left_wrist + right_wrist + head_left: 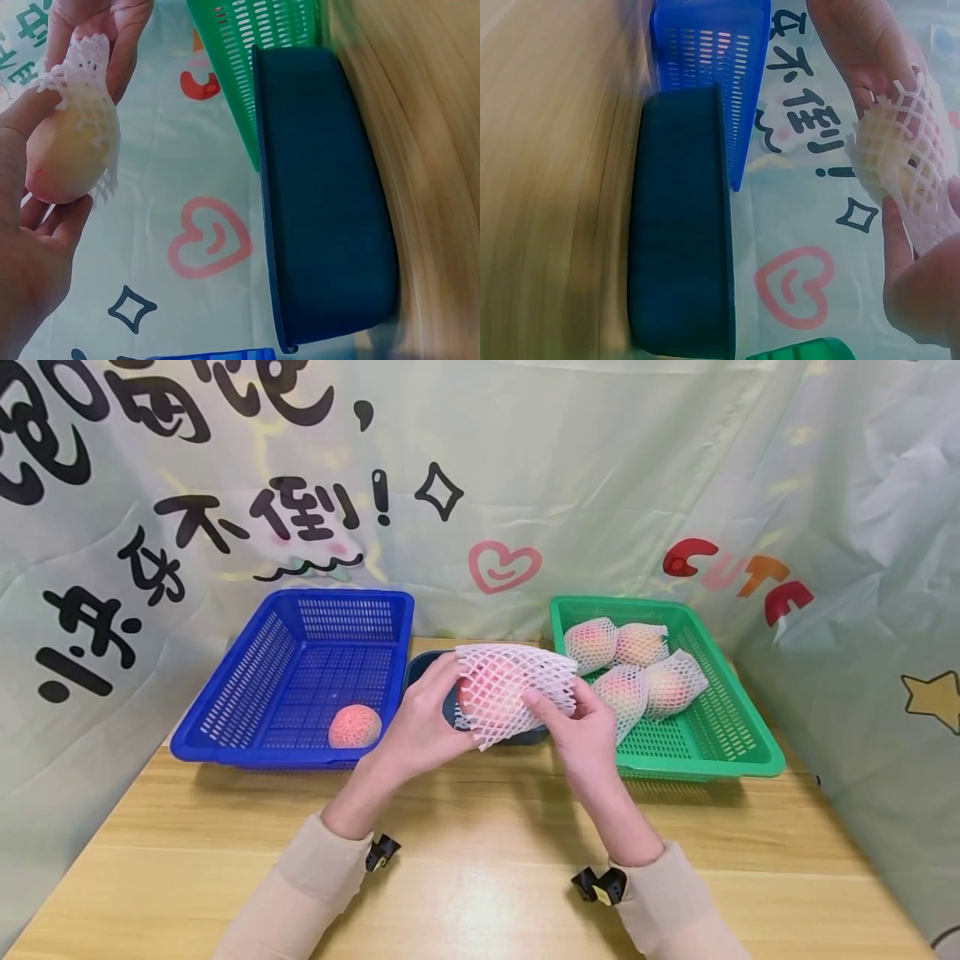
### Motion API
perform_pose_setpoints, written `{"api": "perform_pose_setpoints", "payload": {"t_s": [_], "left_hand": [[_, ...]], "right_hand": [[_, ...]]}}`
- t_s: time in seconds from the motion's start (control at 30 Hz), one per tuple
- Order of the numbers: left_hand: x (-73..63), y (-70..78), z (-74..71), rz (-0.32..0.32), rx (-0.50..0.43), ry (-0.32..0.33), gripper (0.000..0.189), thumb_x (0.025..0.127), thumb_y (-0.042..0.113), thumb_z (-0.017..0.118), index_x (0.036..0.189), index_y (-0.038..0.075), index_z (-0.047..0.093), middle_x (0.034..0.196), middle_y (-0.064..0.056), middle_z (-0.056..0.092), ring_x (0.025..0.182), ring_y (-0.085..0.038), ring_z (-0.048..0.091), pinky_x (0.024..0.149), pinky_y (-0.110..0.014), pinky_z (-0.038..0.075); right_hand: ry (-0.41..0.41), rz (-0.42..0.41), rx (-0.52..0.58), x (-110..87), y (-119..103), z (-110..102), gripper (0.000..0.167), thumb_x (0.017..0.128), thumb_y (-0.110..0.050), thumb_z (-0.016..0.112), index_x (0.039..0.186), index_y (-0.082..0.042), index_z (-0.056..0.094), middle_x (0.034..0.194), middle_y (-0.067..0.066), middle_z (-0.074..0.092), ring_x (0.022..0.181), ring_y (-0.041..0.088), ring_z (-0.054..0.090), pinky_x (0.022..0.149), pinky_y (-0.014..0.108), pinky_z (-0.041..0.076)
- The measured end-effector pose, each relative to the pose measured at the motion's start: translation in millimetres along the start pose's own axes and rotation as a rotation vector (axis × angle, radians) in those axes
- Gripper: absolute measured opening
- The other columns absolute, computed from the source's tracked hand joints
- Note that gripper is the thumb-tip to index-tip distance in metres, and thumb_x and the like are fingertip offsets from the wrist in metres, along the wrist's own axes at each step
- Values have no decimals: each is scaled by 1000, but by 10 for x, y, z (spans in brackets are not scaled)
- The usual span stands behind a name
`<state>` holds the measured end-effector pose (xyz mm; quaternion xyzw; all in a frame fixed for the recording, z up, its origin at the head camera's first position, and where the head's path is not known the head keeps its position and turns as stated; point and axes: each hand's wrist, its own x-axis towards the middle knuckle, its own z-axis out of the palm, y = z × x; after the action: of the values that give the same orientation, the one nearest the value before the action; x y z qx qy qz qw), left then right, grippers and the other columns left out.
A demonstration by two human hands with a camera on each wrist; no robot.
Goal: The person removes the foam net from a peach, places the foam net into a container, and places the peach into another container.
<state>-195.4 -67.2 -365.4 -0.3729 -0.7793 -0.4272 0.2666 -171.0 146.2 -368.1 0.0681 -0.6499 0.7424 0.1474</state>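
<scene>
Above a dark blue bin (pixel 517 739) in the middle, a peach (pixel 60 157) is held up, partly inside a white foam net sleeve (pixel 551 672). My left hand (pixel 416 731) grips the peach at its left end, where its skin shows bare in the left wrist view. With thumb and fingers, my right hand (pixel 588 731) pinches the net's right end; in the right wrist view the mesh (pixel 922 161) stretches over the fruit. Both hands are apart from the bin. How much of the bin is filled cannot be seen from here.
A blue basket (pixel 183 747) at the left holds one bare peach (pixel 355 727) in its front corner. At the right stands a green basket (pixel 765 760) with several netted peaches (pixel 675 685). A printed cloth (pixel 480 460) hangs behind the wooden table (pixel 480 860).
</scene>
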Motion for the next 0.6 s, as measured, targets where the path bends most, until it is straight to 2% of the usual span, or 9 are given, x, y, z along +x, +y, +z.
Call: {"api": "perform_pose_setpoints", "payload": {"t_s": [0.2, 0.33, 0.6], "left_hand": [[-6, -22, -7, 11, -13, 20, 77, 64, 6, 95, 131, -3, 59, 140, -19, 57, 131, -33, 56, 108, -41, 48], [-3, -32, -20, 11, -31, 17, 78, 65, 5, 92, 135, -2, 58, 141, -17, 57, 132, -30, 55, 109, -39, 47], [8, -21, -37, 17, -56, 25, 79, 69, 9, 94, 139, 3, 58, 143, -14, 57, 134, -27, 55, 111, -38, 46]], "right_hand": [[32, -9, 57, 18, -34, -6, 36, 88, 1, 81, 123, 0, 71, 112, 6, 75, 102, 17, 73, 86, 30, 59], [45, 11, 61, 34, -54, -16, 39, 88, 0, 81, 126, -1, 69, 115, 7, 74, 105, 20, 73, 89, 32, 59], [90, 10, 83, 65, -41, -62, 37, 88, 0, 82, 122, -2, 70, 113, 8, 74, 101, 18, 72, 87, 31, 59]]}}
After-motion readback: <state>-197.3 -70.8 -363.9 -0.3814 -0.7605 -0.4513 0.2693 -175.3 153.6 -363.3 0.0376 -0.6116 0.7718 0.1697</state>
